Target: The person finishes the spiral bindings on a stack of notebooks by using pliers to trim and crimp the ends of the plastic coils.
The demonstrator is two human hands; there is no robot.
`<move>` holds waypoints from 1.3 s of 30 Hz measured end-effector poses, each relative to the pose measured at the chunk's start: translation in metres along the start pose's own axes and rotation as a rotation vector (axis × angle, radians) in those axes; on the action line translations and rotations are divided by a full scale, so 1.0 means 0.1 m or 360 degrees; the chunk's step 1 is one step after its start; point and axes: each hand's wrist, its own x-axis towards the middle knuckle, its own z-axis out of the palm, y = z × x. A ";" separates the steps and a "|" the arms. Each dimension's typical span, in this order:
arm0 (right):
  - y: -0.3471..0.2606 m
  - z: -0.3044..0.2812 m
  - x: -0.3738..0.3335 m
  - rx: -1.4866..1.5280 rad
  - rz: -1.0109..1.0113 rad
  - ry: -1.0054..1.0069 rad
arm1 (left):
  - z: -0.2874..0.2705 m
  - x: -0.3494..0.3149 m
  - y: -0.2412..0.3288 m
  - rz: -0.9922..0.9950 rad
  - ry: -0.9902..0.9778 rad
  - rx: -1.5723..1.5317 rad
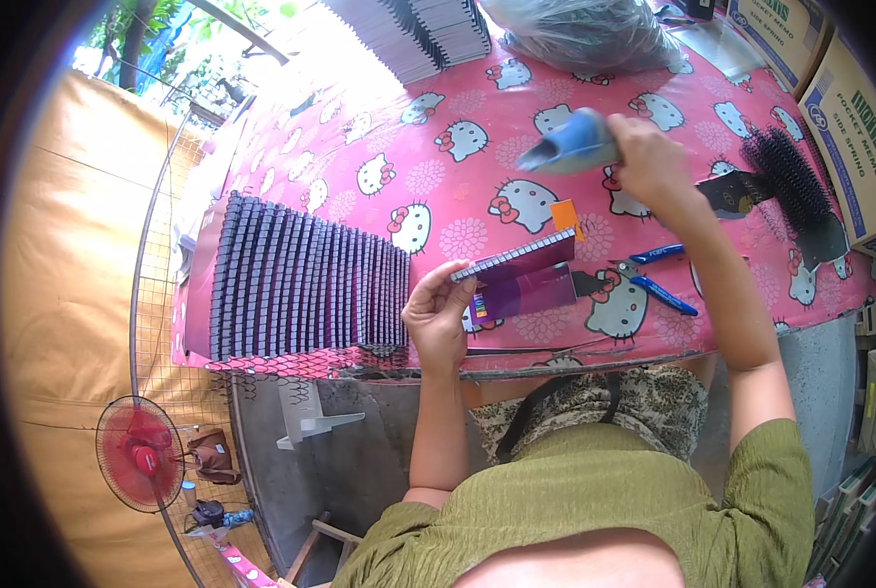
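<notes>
My left hand holds a purple spiral-bound notebook by its left end, tilted up over the front edge of the pink cartoon-cat tablecloth. An orange tag sticks out at the notebook's upper right corner. My right hand grips a blue price-label gun, raised above the cloth just behind the notebook. The gun's nozzle points left.
A fanned row of purple spiral notebooks lies to the left. Blue-handled pliers and black spiral coils lie to the right. Grey notebook stacks, a plastic bag and cardboard boxes stand behind. A red fan is on the floor.
</notes>
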 end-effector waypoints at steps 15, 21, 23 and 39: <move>0.21 -0.12 -1.50 0.0236 -0.0043 -0.0163 | 0.13 0.12 0.09 -0.0151 0.0216 -0.0351; 0.09 0.02 -1.55 0.0048 -0.0127 -0.0046 | 0.36 -0.02 0.40 0.0801 -0.0131 0.0938; 0.02 -0.02 -1.58 0.0499 -0.0073 -0.0149 | 0.54 -0.16 0.35 0.0609 0.0011 0.0988; -0.75 -0.21 -1.62 0.1189 -0.0263 -0.0164 | 0.47 -0.45 0.23 0.0677 -0.0192 0.1035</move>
